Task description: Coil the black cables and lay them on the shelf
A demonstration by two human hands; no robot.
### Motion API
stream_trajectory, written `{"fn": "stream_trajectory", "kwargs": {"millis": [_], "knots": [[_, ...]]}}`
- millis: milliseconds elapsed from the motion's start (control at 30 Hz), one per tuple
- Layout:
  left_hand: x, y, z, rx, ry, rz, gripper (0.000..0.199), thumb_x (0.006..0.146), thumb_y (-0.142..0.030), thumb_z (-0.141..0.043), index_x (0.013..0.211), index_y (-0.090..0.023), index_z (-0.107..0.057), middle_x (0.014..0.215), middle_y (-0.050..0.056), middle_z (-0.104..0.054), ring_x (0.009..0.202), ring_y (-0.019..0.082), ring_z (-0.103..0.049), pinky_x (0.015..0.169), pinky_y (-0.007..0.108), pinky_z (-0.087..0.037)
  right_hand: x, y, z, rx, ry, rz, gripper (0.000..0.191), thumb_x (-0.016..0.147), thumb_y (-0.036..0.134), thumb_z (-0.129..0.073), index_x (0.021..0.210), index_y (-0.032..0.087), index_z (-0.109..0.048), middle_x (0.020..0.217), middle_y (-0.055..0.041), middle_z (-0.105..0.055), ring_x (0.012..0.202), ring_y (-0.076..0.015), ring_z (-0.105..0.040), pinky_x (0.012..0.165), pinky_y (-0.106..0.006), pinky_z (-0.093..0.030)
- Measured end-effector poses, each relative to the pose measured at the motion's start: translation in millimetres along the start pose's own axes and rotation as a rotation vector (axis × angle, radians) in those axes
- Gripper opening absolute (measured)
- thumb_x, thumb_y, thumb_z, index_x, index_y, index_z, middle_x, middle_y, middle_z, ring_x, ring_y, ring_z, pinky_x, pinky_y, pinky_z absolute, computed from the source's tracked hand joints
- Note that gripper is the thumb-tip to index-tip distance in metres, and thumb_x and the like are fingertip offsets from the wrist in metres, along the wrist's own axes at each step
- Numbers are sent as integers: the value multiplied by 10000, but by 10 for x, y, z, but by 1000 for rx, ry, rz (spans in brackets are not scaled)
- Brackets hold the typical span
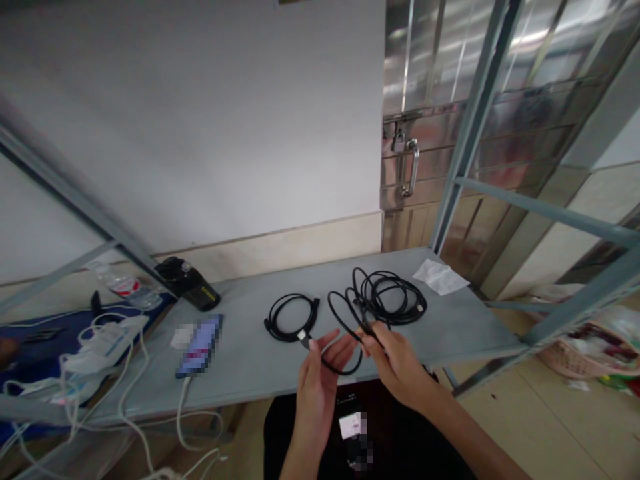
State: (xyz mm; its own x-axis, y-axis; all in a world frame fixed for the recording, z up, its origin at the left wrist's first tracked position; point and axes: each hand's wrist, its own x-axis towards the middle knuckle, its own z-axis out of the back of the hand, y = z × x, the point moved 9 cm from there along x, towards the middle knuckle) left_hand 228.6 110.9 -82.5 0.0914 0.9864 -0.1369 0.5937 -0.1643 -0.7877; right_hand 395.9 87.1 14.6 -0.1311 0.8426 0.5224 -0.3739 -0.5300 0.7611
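Above the front edge of the grey table, my right hand (400, 367) grips the gathered loops of a black cable (341, 312). The metal-tipped plug (304, 339) at one end of that cable sits at the thumb of my left hand (320, 377). My left palm is turned up, its fingers partly curled. Beyond the plug, a small coiled black cable (289, 337) lies on the table. A larger coil of black cable (400, 297) rests behind my right hand, partly overlapped by the held loops.
A crumpled white wrapper (440, 276) lies at the table's (240, 360) right end. Toward the left are a phone (200, 345) with a white cord, a black bottle (189, 283), a clear bottle (131, 287) and white power strips (103, 347). Metal posts (470, 133) frame the table.
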Motion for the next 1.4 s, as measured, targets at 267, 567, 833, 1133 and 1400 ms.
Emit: {"fn": "stream_trajectory", "kwargs": {"millis": [267,567,833,1133,1400], "knots": [[103,-287,-180,-43,-17,23,532,918,-667,-882,1106,-171,-843,1055,118,-871,1104,307,-834,1083,458,-632,67,-5,-127,-78,110,32,287,1218,345,-437,1322,252,-688,1241,-98,-798,1171,-238,-773,1024,-368,-606],[147,-928,386,-80,-98,-26,424,951,-527,-891,1071,-129,-810,696,-23,-646,619,141,-654,642,272,-610,107,-264,915,-42,-366,-165,483,1187,623,-427,1014,238,-661,585,71,-502,473,-137,-474,500,-279,-374],[361,-1295,1040,-74,-293,-44,323,1148,-388,-586,1125,-142,-794,922,85,-820,806,193,-796,763,304,-688,133,-297,1856,-191,-688,-136,509,1163,681,-460,925,255,-603,618,57,-481,521,-154,-448,530,-306,-347],[443,-921,923,-121,-141,-28,395,991,-526,-852,1106,-156,-777,669,-76,-498,584,114,-539,622,266,-578,-55,-1033,927,-440,-313,-104,543,1168,668,-368,857,274,-575,605,-3,-646,500,-202,-622,530,-311,-399],[366,-822,1080,-5,-206,-7,430,1036,-559,-771,1217,-169,-791,978,72,-812,915,219,-801,843,349,-664,-320,-1008,493,-548,-236,30,399,1206,410,-446,879,244,-604,582,28,-609,484,-167,-589,556,-317,-341]]}}
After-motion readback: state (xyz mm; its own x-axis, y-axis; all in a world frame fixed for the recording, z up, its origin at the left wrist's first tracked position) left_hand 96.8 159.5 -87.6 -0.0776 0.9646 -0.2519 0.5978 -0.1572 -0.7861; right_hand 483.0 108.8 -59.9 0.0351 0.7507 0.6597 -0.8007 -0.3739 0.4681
